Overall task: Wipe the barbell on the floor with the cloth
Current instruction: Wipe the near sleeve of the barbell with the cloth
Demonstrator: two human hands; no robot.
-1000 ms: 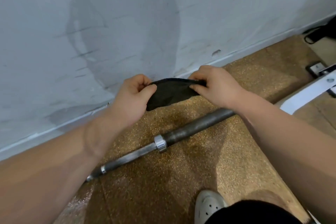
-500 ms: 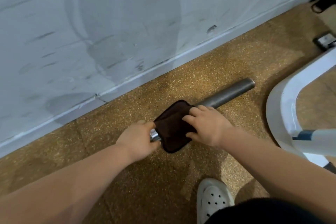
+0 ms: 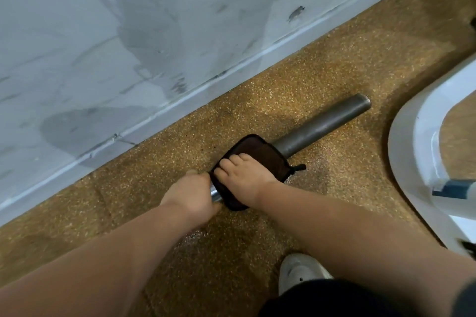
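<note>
Barbell (image 3: 322, 127) first: it lies on the speckled brown floor (image 3: 296, 69), running slantwise alongside the scuffed white wall (image 3: 154, 33), its thick grey sleeve end bare and pointing away from the person. A dark cloth (image 3: 260, 152) is draped over the bar, partway down from that bare end. The right hand (image 3: 244, 175) rests flat on top of the cloth, fingers spread and pressing it down onto the bar. Just beside the cloth, on the side away from the bare end, the left hand (image 3: 192, 194) is curled closed around the bar itself (a glint of shiny collar shows between the two hands). A white shoe (image 3: 298, 271) stands on the floor near the bar, on the person's side. Past the bare end, toward the person, curves a white frame (image 3: 412, 162) of some equipment.
</note>
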